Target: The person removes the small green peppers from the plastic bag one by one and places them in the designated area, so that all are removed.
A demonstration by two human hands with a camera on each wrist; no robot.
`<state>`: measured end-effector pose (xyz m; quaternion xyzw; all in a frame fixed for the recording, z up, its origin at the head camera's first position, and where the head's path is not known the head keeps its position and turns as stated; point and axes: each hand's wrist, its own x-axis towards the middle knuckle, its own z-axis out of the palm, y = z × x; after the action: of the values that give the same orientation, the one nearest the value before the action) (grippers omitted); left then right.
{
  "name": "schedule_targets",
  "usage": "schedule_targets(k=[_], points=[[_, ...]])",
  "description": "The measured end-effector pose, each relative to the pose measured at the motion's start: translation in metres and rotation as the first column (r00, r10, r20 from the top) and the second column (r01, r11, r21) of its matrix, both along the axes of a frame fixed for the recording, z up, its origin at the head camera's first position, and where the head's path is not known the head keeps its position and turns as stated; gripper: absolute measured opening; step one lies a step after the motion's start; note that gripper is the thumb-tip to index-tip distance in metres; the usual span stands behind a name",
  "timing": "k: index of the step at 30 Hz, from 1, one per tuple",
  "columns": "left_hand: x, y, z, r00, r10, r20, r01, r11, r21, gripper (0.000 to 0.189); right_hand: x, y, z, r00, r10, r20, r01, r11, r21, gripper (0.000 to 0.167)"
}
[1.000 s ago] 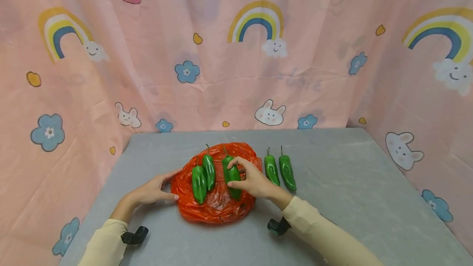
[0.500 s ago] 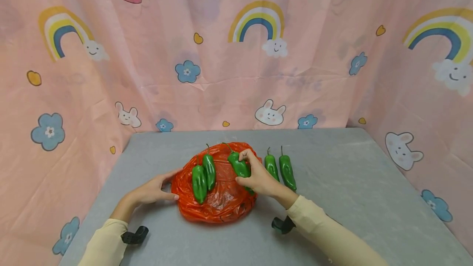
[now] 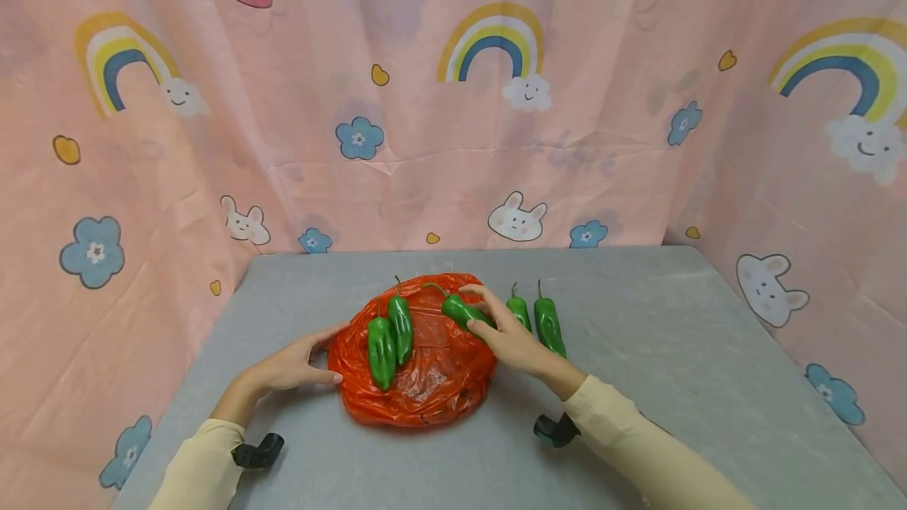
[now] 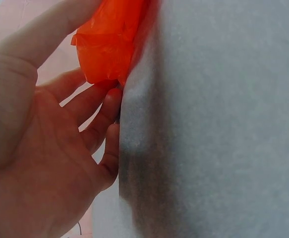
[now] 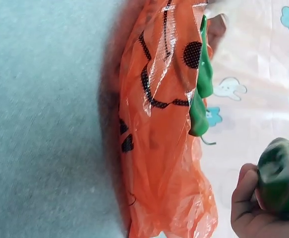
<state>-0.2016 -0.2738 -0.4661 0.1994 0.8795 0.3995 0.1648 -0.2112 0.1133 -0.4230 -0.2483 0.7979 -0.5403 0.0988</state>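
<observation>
Near the right side of a crumpled orange-red plastic bag (image 3: 428,396), my right hand (image 3: 513,341) grips a long green pepper (image 3: 460,311), tilted with its stem toward the back left. In the right wrist view the pepper (image 5: 281,186) is blurred, its tip end raised off the bag (image 5: 159,148). Two more green peppers lie side by side on the bag, a wider one (image 3: 383,356) and a slimmer one (image 3: 401,329). At the bag's left edge is my left hand (image 3: 298,362); its fingers and thumb are spread and touch the plastic.
Right of the bag, two green peppers lie on the grey table, one partly behind my right hand (image 3: 520,311) and the other (image 3: 549,325) beside it. A pink printed curtain (image 3: 425,179) hangs behind and at both sides.
My right hand has moved right with the pepper, from the bag's middle toward its right edge, and the pepper has turned more slanted. The left hand has not moved.
</observation>
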Motion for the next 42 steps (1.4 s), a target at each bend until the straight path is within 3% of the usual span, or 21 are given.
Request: schedule_targets(k=[19,30,42], points=[[-0.003,-0.002,-0.002,1.000,-0.004,0.017,0.004,1.000,0.009,0.094,-0.001,0.022,0.004,0.995,-0.007,-0.098,0.008,1.000,0.012,0.044],[-0.003,-0.002,-0.001,1.000,-0.011,0.009,0.011,1.000,0.011,0.094,-0.003,0.039,0.006,0.998,-0.049,-0.025,0.049,0.999,-0.008,0.042],[-0.002,-0.003,-0.001,1.000,0.003,0.014,-0.002,1.000,-0.008,0.094,-0.010,0.064,0.007,0.989,-0.095,-0.117,0.099,0.994,0.033,0.044]])
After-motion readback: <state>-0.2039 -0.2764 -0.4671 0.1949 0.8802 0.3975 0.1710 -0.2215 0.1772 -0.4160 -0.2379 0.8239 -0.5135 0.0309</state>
